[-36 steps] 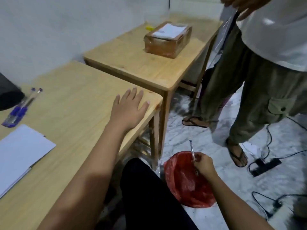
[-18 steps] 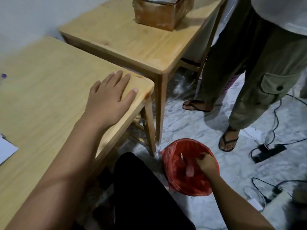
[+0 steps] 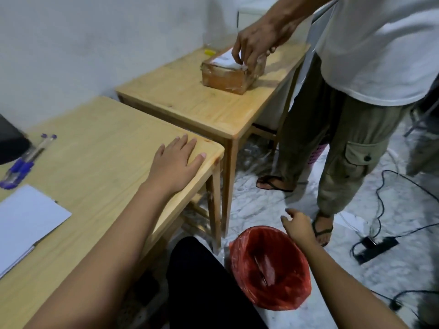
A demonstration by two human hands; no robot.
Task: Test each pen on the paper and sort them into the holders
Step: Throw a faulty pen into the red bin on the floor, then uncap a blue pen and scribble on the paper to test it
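My left hand (image 3: pixel 177 162) lies flat, fingers spread, on the near right corner of the wooden table (image 3: pixel 99 143). My right hand (image 3: pixel 298 224) hangs empty with loose fingers just above the far rim of a bin lined with a red bag (image 3: pixel 247 248) on the floor. A thin pen (image 3: pixel 260 269) lies inside the bin. Two pens with blue caps (image 3: pixel 22 163) rest at the table's left edge. White paper sheets (image 3: pixel 26 219) lie in front of them.
A second wooden table (image 3: pixel 202 108) stands behind, bearing a brown taped box (image 3: pixel 228 77) that another person's hand (image 3: pixel 251 43) touches. That person stands at right in sandals. Black cables and a power strip (image 3: pixel 375 248) lie on the marble floor. A dark object (image 3: pixel 11 141) sits far left.
My right hand dipped into the red bin with the pen, let it go, and has come up empty. The other person's hand has reached down onto the box.
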